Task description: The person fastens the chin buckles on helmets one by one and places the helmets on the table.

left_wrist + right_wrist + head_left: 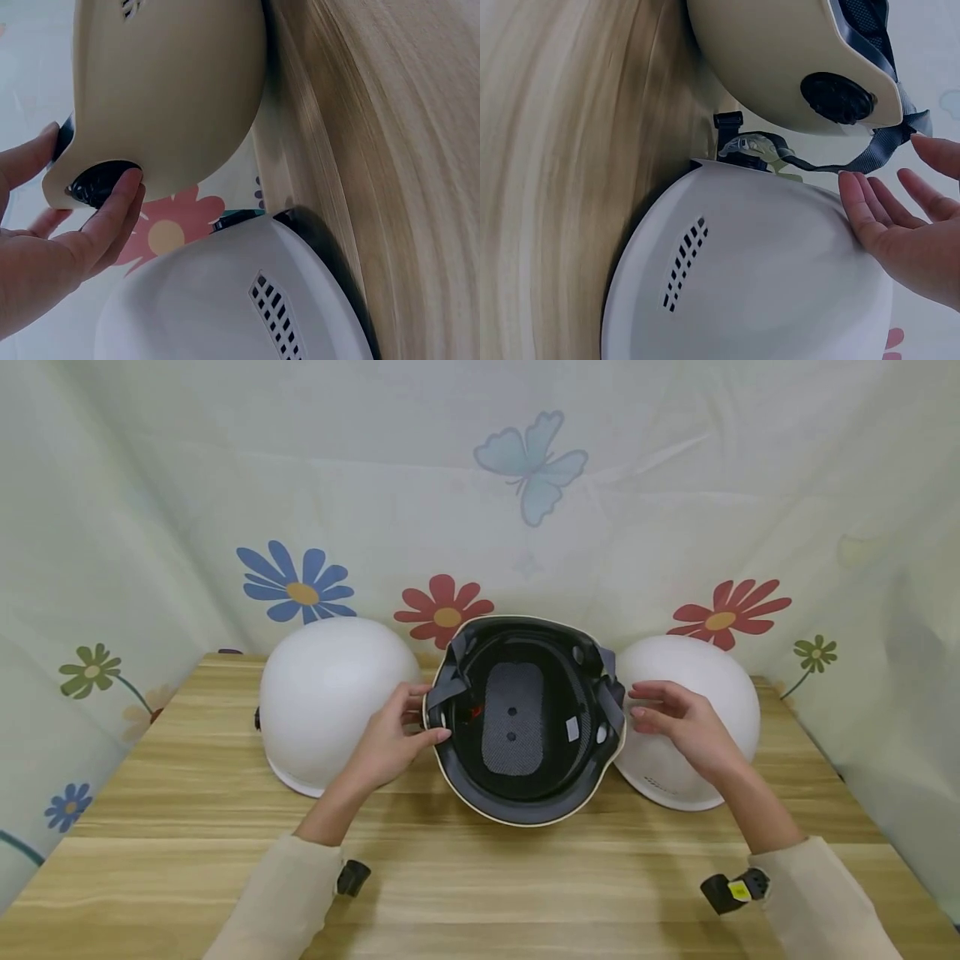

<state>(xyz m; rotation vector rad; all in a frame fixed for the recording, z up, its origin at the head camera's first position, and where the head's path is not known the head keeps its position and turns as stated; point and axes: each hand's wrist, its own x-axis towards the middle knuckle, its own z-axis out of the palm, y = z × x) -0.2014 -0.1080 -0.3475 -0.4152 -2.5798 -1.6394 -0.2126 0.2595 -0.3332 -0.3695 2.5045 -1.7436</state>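
A cream helmet (pixel 513 718) lies upside down in the middle of the table, its black padded lining facing up. My left hand (pixel 392 732) grips its left rim, thumb over the edge and fingers on the outside. In the left wrist view those fingers lie on a round black side piece (pixel 102 183). My right hand (pixel 686 724) is held at the helmet's right side with fingers loosely bent and nothing between them. A dark chin strap (pixel 877 152) hangs off that side, close to the right fingertips (pixel 849 180).
White helmets stand dome up on either side, one at left (pixel 337 702) and one at right (pixel 693 752), both close to the cream one. The wood-grain table (pixel 480 893) meets a flowered cloth (pixel 600 552) behind.
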